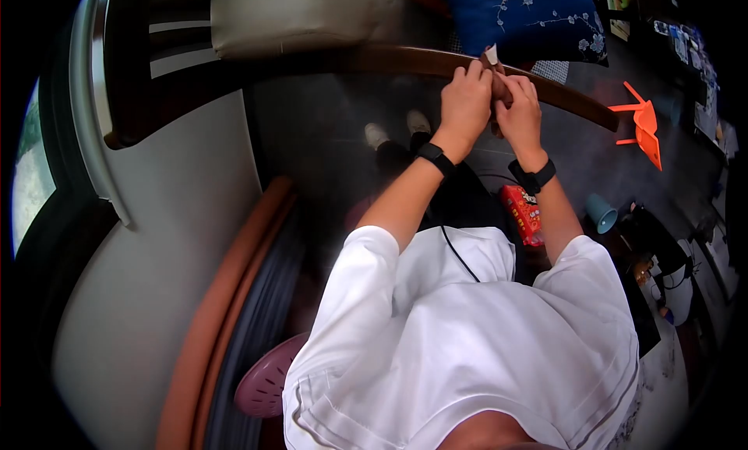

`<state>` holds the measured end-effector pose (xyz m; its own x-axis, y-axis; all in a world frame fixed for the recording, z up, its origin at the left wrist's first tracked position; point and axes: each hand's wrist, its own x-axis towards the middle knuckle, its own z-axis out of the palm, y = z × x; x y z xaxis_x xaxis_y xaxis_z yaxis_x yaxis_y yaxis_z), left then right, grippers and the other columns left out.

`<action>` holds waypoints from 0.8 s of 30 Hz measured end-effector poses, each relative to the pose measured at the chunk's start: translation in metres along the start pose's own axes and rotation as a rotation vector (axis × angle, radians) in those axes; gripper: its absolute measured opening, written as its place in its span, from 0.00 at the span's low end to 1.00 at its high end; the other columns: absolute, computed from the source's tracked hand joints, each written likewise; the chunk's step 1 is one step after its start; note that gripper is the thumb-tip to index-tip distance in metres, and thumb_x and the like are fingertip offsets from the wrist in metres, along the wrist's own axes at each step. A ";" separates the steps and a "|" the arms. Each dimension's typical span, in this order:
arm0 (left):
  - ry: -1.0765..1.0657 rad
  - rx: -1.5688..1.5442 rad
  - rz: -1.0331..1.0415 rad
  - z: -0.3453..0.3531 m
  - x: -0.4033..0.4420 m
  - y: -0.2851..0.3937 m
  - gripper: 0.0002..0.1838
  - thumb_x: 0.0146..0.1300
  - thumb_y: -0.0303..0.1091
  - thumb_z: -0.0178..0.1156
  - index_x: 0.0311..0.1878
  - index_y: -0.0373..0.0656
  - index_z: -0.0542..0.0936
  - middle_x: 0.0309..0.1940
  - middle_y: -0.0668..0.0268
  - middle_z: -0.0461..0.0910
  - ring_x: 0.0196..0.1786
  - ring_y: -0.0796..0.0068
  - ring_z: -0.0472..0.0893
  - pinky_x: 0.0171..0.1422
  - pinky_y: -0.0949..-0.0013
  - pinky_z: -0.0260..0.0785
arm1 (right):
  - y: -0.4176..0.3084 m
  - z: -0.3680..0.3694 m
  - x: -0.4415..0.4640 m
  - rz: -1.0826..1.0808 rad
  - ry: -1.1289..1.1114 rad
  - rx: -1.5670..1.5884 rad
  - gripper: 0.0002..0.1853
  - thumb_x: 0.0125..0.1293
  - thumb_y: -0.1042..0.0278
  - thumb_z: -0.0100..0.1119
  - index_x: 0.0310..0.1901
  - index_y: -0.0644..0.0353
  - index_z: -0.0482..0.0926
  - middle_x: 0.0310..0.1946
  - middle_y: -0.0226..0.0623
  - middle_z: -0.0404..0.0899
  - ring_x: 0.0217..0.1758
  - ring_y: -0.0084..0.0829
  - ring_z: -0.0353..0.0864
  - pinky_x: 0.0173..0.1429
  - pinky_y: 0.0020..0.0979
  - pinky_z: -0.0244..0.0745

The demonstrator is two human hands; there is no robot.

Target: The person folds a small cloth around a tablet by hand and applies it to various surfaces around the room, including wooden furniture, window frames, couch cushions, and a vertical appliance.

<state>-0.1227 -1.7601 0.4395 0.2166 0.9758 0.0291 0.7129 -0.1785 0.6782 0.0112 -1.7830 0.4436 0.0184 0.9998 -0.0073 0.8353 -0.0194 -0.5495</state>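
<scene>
My left hand point(466, 103) and my right hand point(520, 115) meet in front of a dark wooden rail point(382, 58). Between them is a small brown object point(500, 93) with a white piece point(491, 54) sticking up at its top; its kind I cannot make out. Fingers of both hands are closed around it, and they hide part of it. A black band circles each wrist. Just behind the hands lies a blue cushion point(514, 17) with white embroidered flowers.
On the seat is a beige cushion point(288, 17). An orange plastic chair point(647, 127) stands at the right. Below my right forearm are a red packet point(523, 215) and a blue-green bin point(601, 214). A pink perforated stool point(269, 377) is at lower left.
</scene>
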 end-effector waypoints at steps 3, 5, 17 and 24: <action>-0.002 0.014 0.022 -0.002 -0.009 -0.011 0.16 0.55 0.26 0.62 0.49 0.44 0.83 0.44 0.65 0.77 0.46 0.60 0.79 0.41 0.59 0.78 | 0.000 0.009 -0.005 -0.024 0.016 -0.007 0.24 0.52 0.81 0.66 0.53 0.55 0.83 0.49 0.33 0.79 0.55 0.42 0.77 0.55 0.39 0.78; 0.004 0.091 0.034 -0.010 -0.014 -0.025 0.18 0.55 0.26 0.62 0.50 0.45 0.82 0.44 0.65 0.77 0.46 0.60 0.80 0.41 0.60 0.78 | -0.015 0.019 0.001 -0.038 0.011 0.006 0.24 0.52 0.80 0.67 0.53 0.55 0.83 0.49 0.34 0.79 0.55 0.42 0.77 0.56 0.39 0.78; 0.122 0.236 -0.008 -0.087 -0.032 -0.106 0.19 0.56 0.21 0.60 0.52 0.44 0.83 0.53 0.70 0.79 0.50 0.61 0.83 0.46 0.61 0.81 | -0.103 0.092 0.020 -0.144 0.042 0.115 0.26 0.50 0.82 0.67 0.54 0.54 0.84 0.47 0.32 0.78 0.53 0.39 0.78 0.53 0.36 0.79; 0.172 0.094 0.102 -0.041 -0.024 -0.082 0.19 0.53 0.22 0.62 0.49 0.45 0.84 0.47 0.72 0.81 0.44 0.65 0.81 0.43 0.64 0.79 | -0.057 0.069 0.002 -0.157 0.158 -0.026 0.26 0.47 0.81 0.68 0.51 0.52 0.85 0.46 0.31 0.79 0.50 0.38 0.78 0.49 0.36 0.80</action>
<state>-0.2140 -1.7637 0.4129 0.1793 0.9579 0.2243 0.7541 -0.2802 0.5940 -0.0745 -1.7800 0.4170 -0.0288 0.9776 0.2086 0.8485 0.1342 -0.5119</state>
